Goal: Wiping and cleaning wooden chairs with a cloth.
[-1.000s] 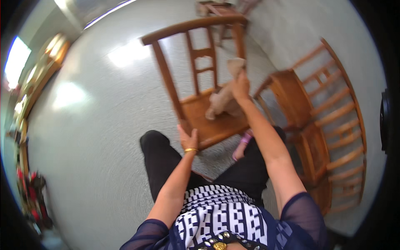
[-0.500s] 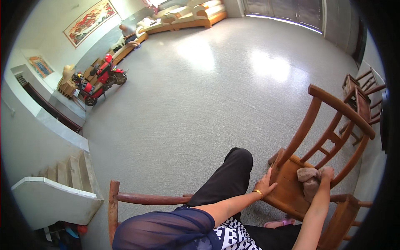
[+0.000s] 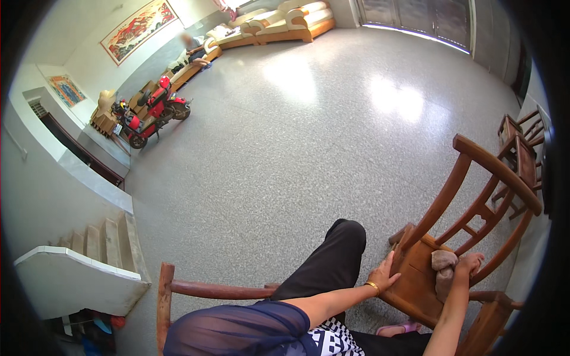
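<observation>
A: What is the left hand (image 3: 386,274) doing?

B: It lies flat, fingers spread, on the near edge of the seat of the brown wooden chair with the curved, slatted back (image 3: 451,237).

A: And the right hand (image 3: 469,264)?

B: It is closed over a crumpled beige cloth (image 3: 442,270), pressing it onto the seat, just beyond the left hand and toward the chair's back.

A: What else is near?

B: Another brown wooden chair (image 3: 202,291) sits behind the left forearm. Far past both hands, across the grey speckled floor (image 3: 285,154), a red scooter (image 3: 151,113) stands by the wall.
</observation>
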